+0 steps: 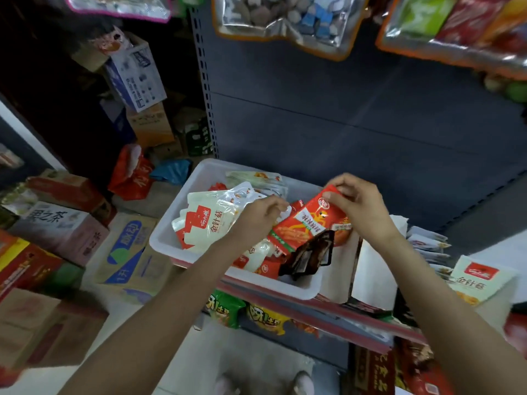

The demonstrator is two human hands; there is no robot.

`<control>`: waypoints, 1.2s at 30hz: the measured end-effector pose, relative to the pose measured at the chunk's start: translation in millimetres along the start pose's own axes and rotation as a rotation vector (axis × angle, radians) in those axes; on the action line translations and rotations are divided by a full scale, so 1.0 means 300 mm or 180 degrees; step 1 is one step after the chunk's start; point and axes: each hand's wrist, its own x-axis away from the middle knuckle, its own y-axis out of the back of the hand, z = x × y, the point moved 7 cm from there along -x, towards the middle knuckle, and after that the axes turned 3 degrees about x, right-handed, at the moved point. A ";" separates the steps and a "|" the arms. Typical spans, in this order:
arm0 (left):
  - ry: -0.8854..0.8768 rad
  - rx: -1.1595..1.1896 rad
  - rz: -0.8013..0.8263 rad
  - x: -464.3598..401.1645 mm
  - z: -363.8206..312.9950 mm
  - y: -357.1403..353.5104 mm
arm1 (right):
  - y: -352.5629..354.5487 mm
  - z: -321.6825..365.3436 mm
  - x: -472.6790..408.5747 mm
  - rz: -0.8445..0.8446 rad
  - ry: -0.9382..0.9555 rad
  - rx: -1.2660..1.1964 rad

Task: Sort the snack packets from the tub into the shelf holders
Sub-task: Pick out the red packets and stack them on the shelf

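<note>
Head view. Mid-pick, by the look of it: right hand [360, 208] at centre right of the frame, thumb and fingers pinching the top edge of a red snack packet [308, 223], lifted at a tilt above the white tub [171, 238]. Left hand [258, 216] at frame centre, fingers curled down into the heap, seemingly on the same red packet's lower left side or on a neighbour; cannot tell which. Hands near each other, not touching.

Still heaped in the tub: white packets [211, 220] at left, more red ones, a dark packet [310, 255] hanging over the near rim.

Next, probably: lift clear of the heap, carry right toward the white shelf holders [373, 275] at lower right, slot in upright.

Room: open air above the tub against the grey back panel [356, 118]; hanging bags [285, 21] overhead at the top of the frame. Tub overhanging the red shelf edge [328, 315], so no hard downward push.
</note>
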 end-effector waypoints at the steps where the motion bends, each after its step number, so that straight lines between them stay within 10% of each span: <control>1: 0.0049 0.0192 0.0018 -0.015 -0.014 -0.027 | 0.041 0.006 -0.007 -0.0118 0.0061 0.0103; 9: 0.0336 0.0124 0.0234 -0.148 -0.105 -0.238 | 0.279 0.005 -0.022 -0.0510 0.0290 0.1546; 21: 0.0685 -0.0719 0.0689 -0.224 -0.037 -0.401 | 0.171 -0.152 -0.098 0.0598 0.0256 0.2369; 36: 0.0361 -0.0269 -0.0412 -0.115 -0.057 -0.245 | 0.075 -0.278 -0.068 -0.0064 0.0402 0.2365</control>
